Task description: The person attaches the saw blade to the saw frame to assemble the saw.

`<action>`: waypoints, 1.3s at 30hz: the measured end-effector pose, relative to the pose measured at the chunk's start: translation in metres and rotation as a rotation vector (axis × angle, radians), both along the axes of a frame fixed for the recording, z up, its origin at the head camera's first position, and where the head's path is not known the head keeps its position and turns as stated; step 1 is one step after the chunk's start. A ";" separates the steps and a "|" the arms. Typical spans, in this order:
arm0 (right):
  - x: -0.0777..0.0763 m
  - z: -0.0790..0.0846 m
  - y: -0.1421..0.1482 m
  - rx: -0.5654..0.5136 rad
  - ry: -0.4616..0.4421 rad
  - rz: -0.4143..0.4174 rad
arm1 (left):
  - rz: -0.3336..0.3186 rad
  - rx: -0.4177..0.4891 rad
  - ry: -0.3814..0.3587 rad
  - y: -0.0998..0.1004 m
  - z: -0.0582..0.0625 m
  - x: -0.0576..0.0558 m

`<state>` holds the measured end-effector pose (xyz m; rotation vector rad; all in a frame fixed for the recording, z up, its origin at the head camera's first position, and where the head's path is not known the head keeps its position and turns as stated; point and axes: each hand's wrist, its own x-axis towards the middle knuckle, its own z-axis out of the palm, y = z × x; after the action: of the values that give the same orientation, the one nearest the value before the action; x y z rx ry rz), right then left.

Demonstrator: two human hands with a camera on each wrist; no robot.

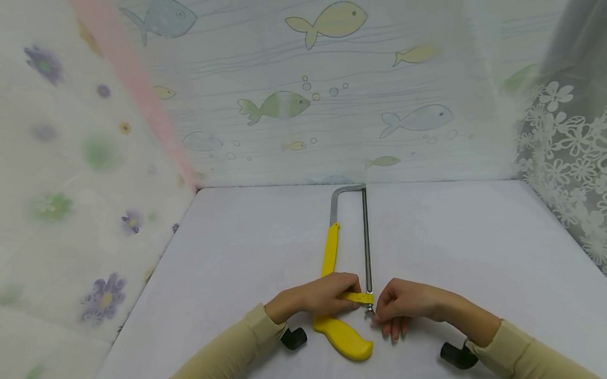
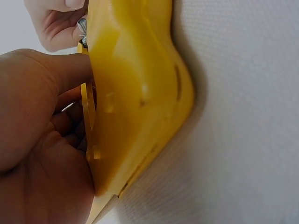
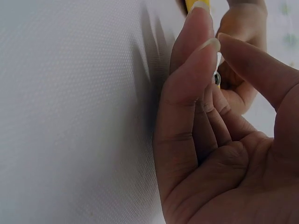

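Note:
A hacksaw with a yellow handle [image 1: 347, 340] and a grey metal bow lies on the white tabletop, its blade [image 1: 366, 242] on the right side. My left hand [image 1: 330, 293] grips the yellow frame near the handle, fingers reaching toward the yellow crosspiece [image 1: 357, 297] at the blade's near end. A small metal wing nut [image 1: 369, 310] sits just below that crosspiece. At it, my right hand [image 1: 412, 302] has curled thumb and fingers around the wing nut [image 2: 82, 27]. In the right wrist view, the fingers partly hide the nut.
The white tabletop [image 1: 251, 238] extends around the saw. Behind it hangs a fish-print curtain [image 1: 285, 144], with a flower-print curtain [image 1: 59, 147] at left and a lace one [image 1: 576, 149] at right. Black wrist mounts [image 1: 294, 338] show under both forearms.

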<state>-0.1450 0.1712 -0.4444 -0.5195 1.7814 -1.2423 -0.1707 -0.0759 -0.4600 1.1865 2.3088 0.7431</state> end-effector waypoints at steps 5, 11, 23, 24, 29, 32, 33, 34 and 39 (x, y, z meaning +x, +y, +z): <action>0.002 -0.002 -0.004 0.008 -0.007 0.002 | -0.003 0.001 -0.005 0.000 0.000 0.000; 0.003 -0.003 -0.006 0.005 -0.013 -0.008 | -0.002 -0.001 -0.016 0.000 0.001 0.001; 0.001 -0.005 -0.006 0.005 -0.014 -0.006 | 0.000 -0.003 -0.009 0.001 0.001 0.000; 0.002 -0.004 -0.006 0.004 -0.016 -0.005 | 0.000 -0.003 -0.008 0.001 0.001 0.000; 0.002 -0.002 -0.004 0.010 -0.019 -0.006 | 0.002 -0.003 0.000 0.000 0.001 0.001; 0.003 -0.001 -0.003 0.017 -0.015 -0.010 | 0.003 -0.001 0.001 0.000 0.001 0.001; 0.003 -0.001 -0.003 0.020 -0.014 -0.011 | 0.003 0.000 0.003 0.000 0.001 0.001; 0.003 0.000 -0.002 0.023 -0.012 -0.013 | 0.002 0.000 0.004 0.000 0.000 0.001; 0.004 0.001 0.000 0.031 -0.012 -0.021 | 0.001 0.005 0.004 0.000 -0.001 0.001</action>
<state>-0.1411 0.1714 -0.4433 -0.4758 1.7974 -1.2285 -0.1697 -0.0763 -0.4610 1.1900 2.3128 0.7473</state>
